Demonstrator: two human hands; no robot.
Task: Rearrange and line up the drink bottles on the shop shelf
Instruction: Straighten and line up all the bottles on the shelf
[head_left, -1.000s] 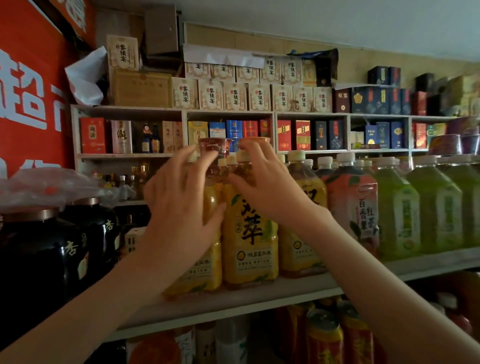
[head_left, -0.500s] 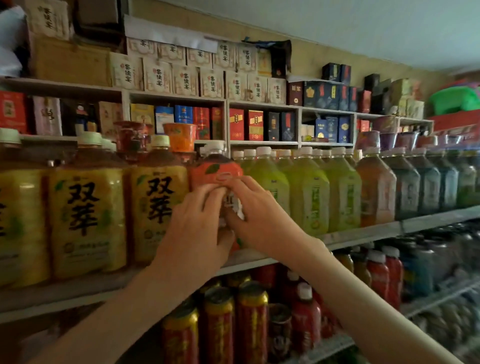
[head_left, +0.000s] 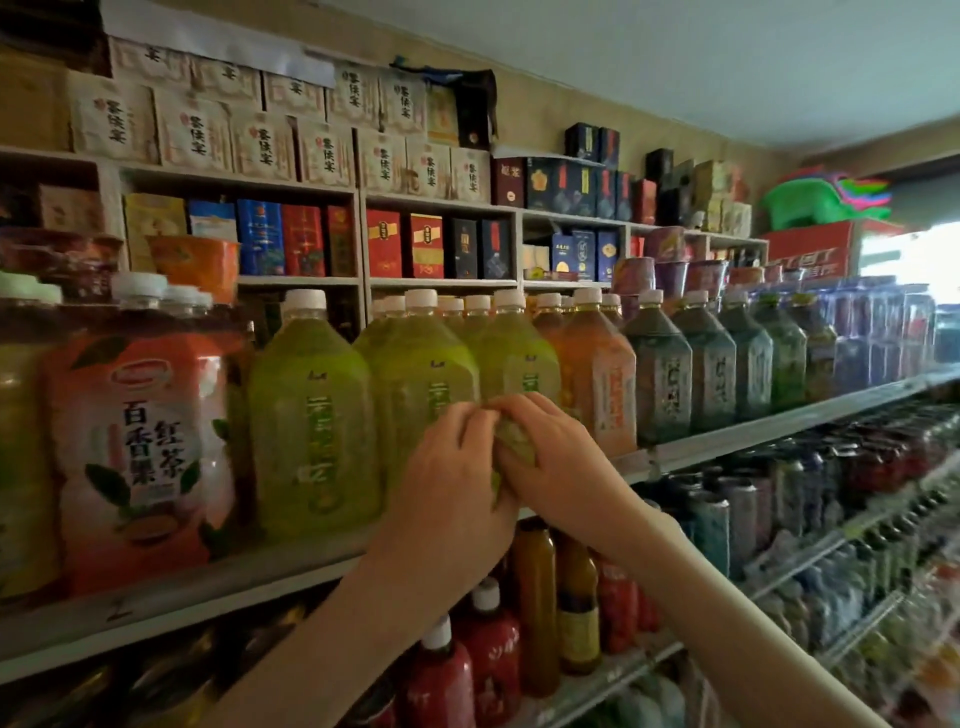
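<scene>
Large drink bottles stand in a row on the white shelf: a red-orange tea bottle at the left, then three green tea bottles, an orange one and several dark teal ones. My left hand and my right hand meet on the lower front of the third green bottle, fingers curled round it from both sides with fingertips nearly touching. My left hand also covers the lower right of the second green bottle. The first green bottle stands untouched.
More bottle rows stand behind the front ones. Red and amber bottles fill the lower shelf under my arms. Boxes fill cubbies on the back wall, and noodle cups sit behind the bottles at the left.
My view and both hands have shifted right along the shelf, from the yellow bottles, past the red-orange one, to the green bottles.
</scene>
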